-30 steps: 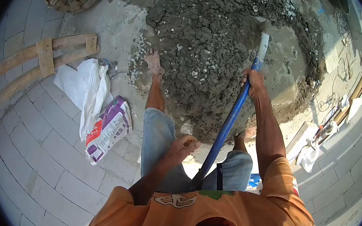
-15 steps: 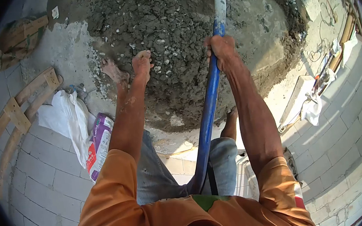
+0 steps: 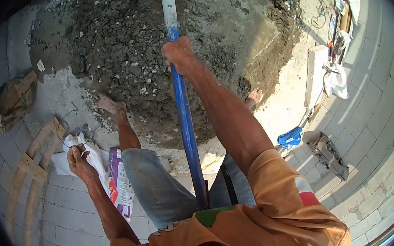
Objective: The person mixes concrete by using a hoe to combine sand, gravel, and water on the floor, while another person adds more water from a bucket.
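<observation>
The right hand clamps the blue shovel handle over the concrete pile; the left hand hangs loosely curled, well apart, holding nothing.

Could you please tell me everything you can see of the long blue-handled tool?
The blue-handled tool has a long, straight, round shaft. It is blue along most of its length and pale grey near the far end, seemingly smeared with cement. It runs from the person's waist out over the grey stony mix, and its head is cut off by the picture's top edge. Only the right hand grips it, well up the shaft; the left hand is off it.
</observation>
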Demonstrator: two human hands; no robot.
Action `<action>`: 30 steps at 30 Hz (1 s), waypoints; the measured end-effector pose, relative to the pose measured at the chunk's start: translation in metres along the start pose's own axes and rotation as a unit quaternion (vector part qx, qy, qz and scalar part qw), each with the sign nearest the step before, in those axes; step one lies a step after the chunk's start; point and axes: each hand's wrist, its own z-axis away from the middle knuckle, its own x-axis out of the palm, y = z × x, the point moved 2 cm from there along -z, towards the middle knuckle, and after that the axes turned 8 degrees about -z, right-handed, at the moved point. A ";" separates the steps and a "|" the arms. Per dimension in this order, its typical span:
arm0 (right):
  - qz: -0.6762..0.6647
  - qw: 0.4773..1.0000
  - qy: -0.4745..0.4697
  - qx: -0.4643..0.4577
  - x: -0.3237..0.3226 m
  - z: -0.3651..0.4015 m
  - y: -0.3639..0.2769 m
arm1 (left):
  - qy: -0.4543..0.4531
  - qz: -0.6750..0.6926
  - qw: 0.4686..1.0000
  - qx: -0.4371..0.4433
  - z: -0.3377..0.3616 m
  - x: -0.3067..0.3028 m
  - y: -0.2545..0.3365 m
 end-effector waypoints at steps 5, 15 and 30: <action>-0.019 1.000 -0.022 -0.010 0.003 0.007 -0.004 | -0.036 -0.208 0.947 -0.242 0.097 -0.179 -0.171; -0.006 0.999 -0.052 -0.009 0.006 0.010 -0.002 | -0.431 -0.132 0.886 -0.111 0.241 0.049 0.114; -0.055 0.994 -0.078 -0.049 0.022 0.005 0.003 | -0.331 -0.326 0.881 -0.086 0.305 0.089 0.047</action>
